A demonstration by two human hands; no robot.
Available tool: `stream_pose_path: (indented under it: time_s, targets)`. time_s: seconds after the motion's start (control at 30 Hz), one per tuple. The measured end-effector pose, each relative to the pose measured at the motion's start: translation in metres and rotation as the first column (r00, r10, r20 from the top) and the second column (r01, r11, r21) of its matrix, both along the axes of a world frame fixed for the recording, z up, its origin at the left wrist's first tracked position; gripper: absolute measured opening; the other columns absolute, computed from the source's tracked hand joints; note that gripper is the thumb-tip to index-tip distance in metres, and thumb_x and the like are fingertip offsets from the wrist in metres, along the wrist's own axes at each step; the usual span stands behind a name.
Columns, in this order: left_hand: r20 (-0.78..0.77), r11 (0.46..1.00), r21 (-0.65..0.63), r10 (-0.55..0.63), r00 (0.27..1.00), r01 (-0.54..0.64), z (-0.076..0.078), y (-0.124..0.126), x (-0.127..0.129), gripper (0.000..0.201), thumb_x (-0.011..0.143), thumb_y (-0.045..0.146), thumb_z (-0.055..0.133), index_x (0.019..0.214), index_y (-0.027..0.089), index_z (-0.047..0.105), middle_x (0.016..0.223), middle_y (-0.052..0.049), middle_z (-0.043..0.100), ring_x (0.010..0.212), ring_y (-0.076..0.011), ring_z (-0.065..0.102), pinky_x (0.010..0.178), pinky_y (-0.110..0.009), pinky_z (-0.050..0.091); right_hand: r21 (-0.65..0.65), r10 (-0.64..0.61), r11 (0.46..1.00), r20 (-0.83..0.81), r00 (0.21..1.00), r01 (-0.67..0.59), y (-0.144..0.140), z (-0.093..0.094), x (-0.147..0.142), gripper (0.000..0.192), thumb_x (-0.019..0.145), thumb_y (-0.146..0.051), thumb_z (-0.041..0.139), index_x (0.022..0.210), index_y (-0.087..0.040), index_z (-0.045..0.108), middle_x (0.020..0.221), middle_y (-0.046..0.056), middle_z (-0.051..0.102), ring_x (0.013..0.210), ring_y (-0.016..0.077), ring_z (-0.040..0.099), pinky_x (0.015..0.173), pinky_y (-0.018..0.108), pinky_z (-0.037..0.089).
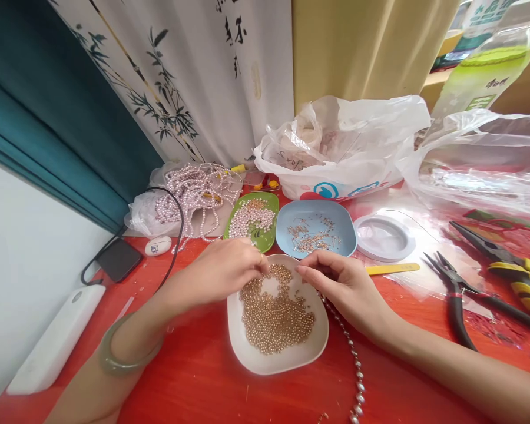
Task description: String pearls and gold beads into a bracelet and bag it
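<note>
Head view: your left hand [223,268] and right hand [335,282] meet, fingers pinched, at twelve o'clock over the white dish [247,347] of gold beads [276,318]; what they hold is unclear.

My table [194,377] is bright red and glossy, catching white glare toward two o'clock. At eleven o'clock a teal curtain [48,112] hangs beside a white drape [181,70] printed with ink bamboo and calligraphy, and a pale yellow curtain [357,47] falls at twelve. A plain white wall [22,235] closes off nine o'clock.
</note>
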State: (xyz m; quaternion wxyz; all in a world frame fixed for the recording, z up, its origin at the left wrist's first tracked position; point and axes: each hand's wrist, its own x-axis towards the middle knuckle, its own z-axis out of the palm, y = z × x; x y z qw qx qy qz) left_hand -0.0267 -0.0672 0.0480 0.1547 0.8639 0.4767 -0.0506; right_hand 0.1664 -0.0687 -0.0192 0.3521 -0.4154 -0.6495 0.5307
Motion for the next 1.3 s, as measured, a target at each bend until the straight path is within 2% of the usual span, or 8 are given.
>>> stream_pose_path:
  time_s: [0.1, 0.23, 0.5, 0.73, 0.93, 1.1, 1.23, 1.3]
  targets:
    - [0.044, 0.997, 0.020, 0.069, 0.997, -0.070, 0.000, 0.005, -0.004, 0.021, 0.079, 0.016, 0.047, 0.082, 0.021, 0.066, 0.077, -0.002, 0.065, 0.074, -0.0152, 0.054, 0.062, -0.027, 0.034, -0.003, -0.003, 1.000, 0.000, 1.000, 0.003, 0.000, -0.001, 0.000, 0.020, 0.079, -0.031, 0.049, 0.068, -0.016, 0.057, 0.060, 0.000, 0.057, 0.055, 0.0119, 0.050, 0.048, 0.023, 0.040]
    - [0.122, 0.998, 0.001, 0.062, 0.991, -0.063, -0.010, 0.005, -0.004, 0.017, 0.077, 0.018, 0.051, 0.081, 0.020, 0.067, 0.077, -0.002, 0.065, 0.075, -0.0152, 0.055, 0.066, -0.028, 0.037, 0.027, -0.013, 1.000, 0.015, 1.000, 0.013, -0.001, -0.001, 0.000, 0.020, 0.079, -0.031, 0.050, 0.067, -0.017, 0.057, 0.059, 0.000, 0.056, 0.055, 0.0117, 0.049, 0.048, 0.023, 0.039]
    - [0.280, 0.967, 0.045, 0.230, 0.932, -0.252, -0.033, -0.028, -0.007, 0.016, 0.080, 0.020, 0.052, 0.082, 0.021, 0.067, 0.084, -0.002, 0.067, 0.083, -0.0169, 0.052, 0.073, -0.030, 0.040, 0.144, -0.060, 0.988, 0.068, 0.996, 0.050, -0.002, -0.001, 0.001, 0.021, 0.080, -0.033, 0.049, 0.069, -0.017, 0.057, 0.062, 0.001, 0.058, 0.057, 0.0142, 0.052, 0.050, 0.025, 0.041]
    - [0.253, 0.977, 0.069, 0.177, 0.951, -0.201, -0.042, -0.038, 0.001, 0.013, 0.080, 0.025, 0.055, 0.084, 0.023, 0.066, 0.088, 0.001, 0.067, 0.083, -0.0183, 0.047, 0.072, -0.030, 0.039, 0.252, -0.095, 0.966, 0.134, 0.986, 0.058, -0.005, 0.005, 0.002, 0.020, 0.081, -0.031, 0.048, 0.071, -0.017, 0.057, 0.066, 0.003, 0.059, 0.060, 0.0152, 0.053, 0.054, 0.026, 0.042]
    - [0.210, 0.979, 0.066, 0.177, 0.961, -0.195, -0.041, -0.036, 0.005, 0.014, 0.079, 0.021, 0.052, 0.077, 0.020, 0.065, 0.083, -0.002, 0.065, 0.085, -0.0200, 0.048, 0.070, -0.031, 0.038, 0.180, -0.114, 0.980, 0.148, 0.982, 0.086, -0.024, 0.013, 0.012, 0.020, 0.081, -0.032, 0.047, 0.071, -0.018, 0.057, 0.066, 0.002, 0.061, 0.062, 0.0158, 0.055, 0.055, 0.027, 0.043]
    - [0.213, 0.976, 0.064, 0.190, 0.959, -0.208, -0.043, -0.036, 0.008, 0.012, 0.077, 0.021, 0.050, 0.074, 0.018, 0.062, 0.078, -0.003, 0.063, 0.085, -0.0210, 0.048, 0.069, -0.032, 0.039, 0.102, -0.153, 0.984, 0.089, 0.984, 0.144, -0.040, 0.009, 0.021, 0.021, 0.079, -0.036, 0.050, 0.070, -0.019, 0.058, 0.069, 0.001, 0.059, 0.061, 0.0148, 0.053, 0.056, 0.026, 0.042]
    - [0.276, 0.966, 0.019, 0.242, 0.930, -0.258, -0.042, -0.038, 0.008, 0.010, 0.077, 0.021, 0.051, 0.077, 0.018, 0.061, 0.082, -0.003, 0.063, 0.086, -0.0206, 0.050, 0.073, -0.033, 0.040, -0.029, -0.127, 0.991, 0.049, 0.991, 0.129, -0.041, 0.006, 0.020, 0.021, 0.078, -0.036, 0.051, 0.071, -0.018, 0.057, 0.069, 0.001, 0.059, 0.065, 0.0153, 0.054, 0.059, 0.026, 0.043]
    - [0.348, 0.951, -0.015, 0.294, 0.890, -0.308, -0.041, -0.038, 0.009, 0.010, 0.076, 0.021, 0.051, 0.077, 0.018, 0.060, 0.082, -0.003, 0.062, 0.083, -0.0195, 0.051, 0.071, -0.033, 0.041, -0.059, -0.106, 0.992, 0.033, 0.994, 0.108, -0.039, 0.006, 0.017, 0.020, 0.078, -0.035, 0.052, 0.070, -0.018, 0.057, 0.069, 0.001, 0.059, 0.065, 0.0153, 0.054, 0.060, 0.026, 0.043]
